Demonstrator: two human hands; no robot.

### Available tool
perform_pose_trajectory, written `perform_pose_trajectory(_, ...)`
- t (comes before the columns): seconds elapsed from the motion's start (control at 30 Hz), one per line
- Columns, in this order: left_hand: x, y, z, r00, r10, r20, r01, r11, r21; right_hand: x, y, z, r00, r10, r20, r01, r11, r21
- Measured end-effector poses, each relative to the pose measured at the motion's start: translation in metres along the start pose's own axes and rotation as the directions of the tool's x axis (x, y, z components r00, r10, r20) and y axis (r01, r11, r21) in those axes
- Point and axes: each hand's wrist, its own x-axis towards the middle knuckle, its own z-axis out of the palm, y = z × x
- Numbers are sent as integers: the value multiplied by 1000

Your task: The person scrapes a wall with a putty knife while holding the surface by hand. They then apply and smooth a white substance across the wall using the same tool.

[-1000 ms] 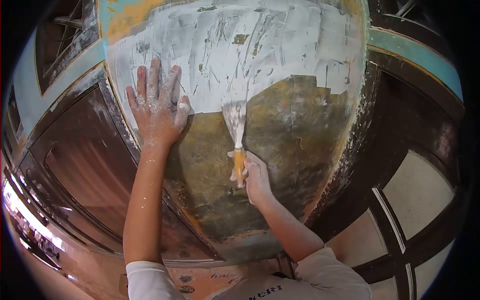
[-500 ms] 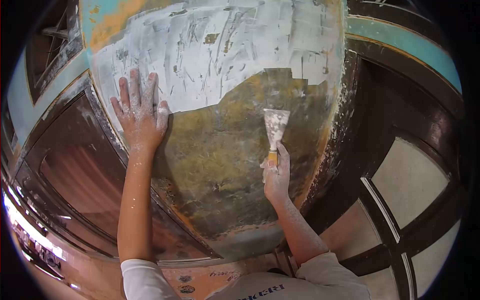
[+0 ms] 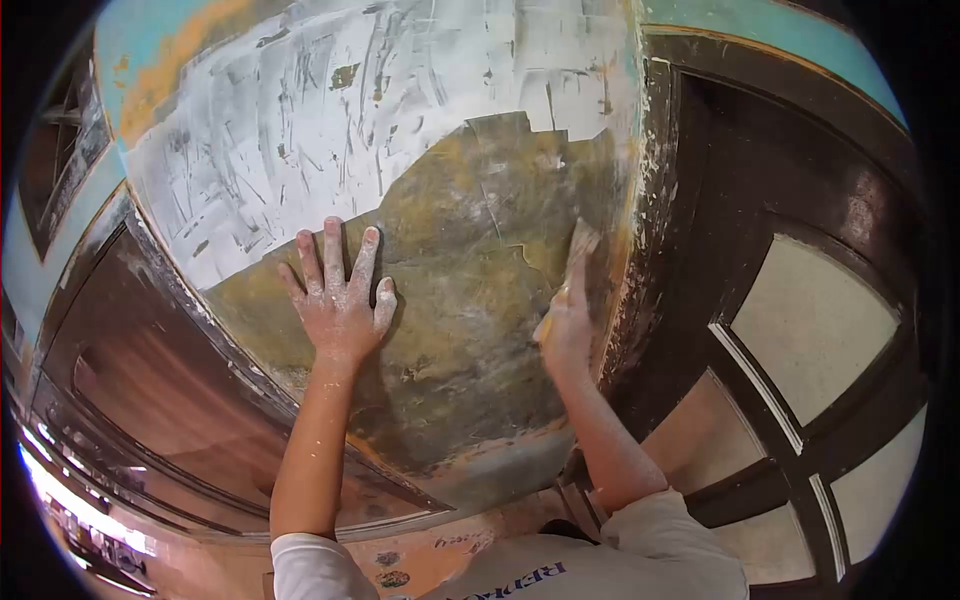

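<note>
My left hand [image 3: 342,312] rests against the wall with its fingers spread, dusted white. Its fingertips lie just below the lower edge of the white putty layer [image 3: 290,130]. My right hand [image 3: 568,338], closed around a handle with some yellow showing, holds a putty knife [image 3: 581,248]. The blade points upward, appears narrow from this angle and is slightly blurred. It is over the bare brownish-green wall [image 3: 450,310], near that wall's right edge. Much of the handle is hidden by my fingers.
A dark brown door frame [image 3: 655,170] with chipped paint borders the wall on the right, beside a door with pale panels [image 3: 815,330]. To the left is a dark wooden panel [image 3: 170,350]. Turquoise and orange paint [image 3: 165,65] shows at the top left.
My left hand has moved down and right, off the white putty onto the bare wall. The putty knife has shifted toward the right edge and turned edge-on. The view has shifted too.
</note>
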Motion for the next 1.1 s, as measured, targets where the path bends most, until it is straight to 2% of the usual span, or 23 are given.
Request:
perform_pose_trajectory(0.03,0,1,0,1000,-6,8,5,1000,10,-16,2,7,995,91,42,-87,993,-73)
perform_pose_trajectory(0.07,-1,1,1,1000,-4,6,4,1000,2,-44,14,13,993,-3,117,12,997,-78)
perform_pose_trajectory(0.13,-2,1,2,1000,-20,15,20,1000,12,-62,40,11,922,313,227,-287,948,-141)
perform_pose_trajectory(0.2,-1,0,3,1000,-11,-3,11,1000,12,-24,80,6,997,17,-81,-29,987,-155)
perform_pose_trajectory(0.23,-1,0,2,1000,-14,4,14,1000,15,-13,66,-4,996,22,-81,-35,987,-157)
perform_pose_trajectory(0.3,0,2,-2,999,-34,34,34,999,7,5,6,-29,972,234,-24,-230,966,118)
perform_pose_trajectory(0.33,-1,2,-1,999,-35,32,35,999,4,11,-16,-36,945,325,23,-320,914,250)
perform_pose_trajectory(0.37,-1,1,0,999,-29,18,29,1000,2,9,-29,-21,871,490,29,-473,823,315)
perform_pose_trajectory(0.4,-1,1,1,1000,-24,-1,24,1000,1,8,-26,-16,875,484,23,-466,827,314)
perform_pose_trajectory(0.5,-2,0,3,1000,-13,-22,13,1000,3,-2,-2,-8,997,61,-46,-50,975,215)
perform_pose_trajectory(0.53,-2,0,2,1000,-12,-20,12,1000,1,3,-4,-16,997,63,-48,-51,975,215)
perform_pose_trajectory(0.6,-3,0,2,1000,-12,-23,12,1000,-2,28,-15,-42,947,317,55,-306,837,453)
perform_pose_trajectory(0.63,-2,0,2,1000,-13,-27,13,1000,-3,28,-37,-32,909,416,20,-372,792,484)
perform_pose_trajectory(0.67,-2,1,2,999,-16,-37,16,1000,-2,26,-37,-15,914,406,19,-364,796,484)
perform_pose_trajectory(0.7,-2,1,2,999,-14,-34,14,1000,-2,25,-31,2,976,209,-64,-157,875,457)
perform_pose_trajectory(0.73,-2,0,3,1000,-10,-28,10,1000,-1,25,-26,12,990,3,-139,55,909,414)
perform_pose_trajectory(0.77,-3,-1,3,1000,-7,-27,7,1000,3,33,-22,7,990,3,-140,56,907,418)
perform_pose_trajectory(0.87,-3,-1,2,1000,-8,-15,8,1000,-8,75,-20,-35,981,192,22,-159,736,658)
perform_pose_trajectory(0.9,-2,0,2,1000,-6,-30,6,1000,-10,60,-59,-25,975,221,23,-185,753,632)
perform_pose_trajectory(0.93,-2,0,3,999,-8,-36,7,1000,-12,55,-63,-11,976,215,20,-179,755,631)
perform_pose_trajectory(1.0,-3,0,4,1000,-15,-24,15,1000,-3,45,-67,9,1000,8,-7,-2,811,585)
perform_pose_trajectory(1.03,-3,0,3,1000,-12,-21,12,1000,-2,35,-117,-5,995,91,45,-101,832,545)
perform_pose_trajectory(1.1,-2,0,1,1000,-16,-10,16,1000,-16,63,-113,-12,996,89,-3,-68,775,629)
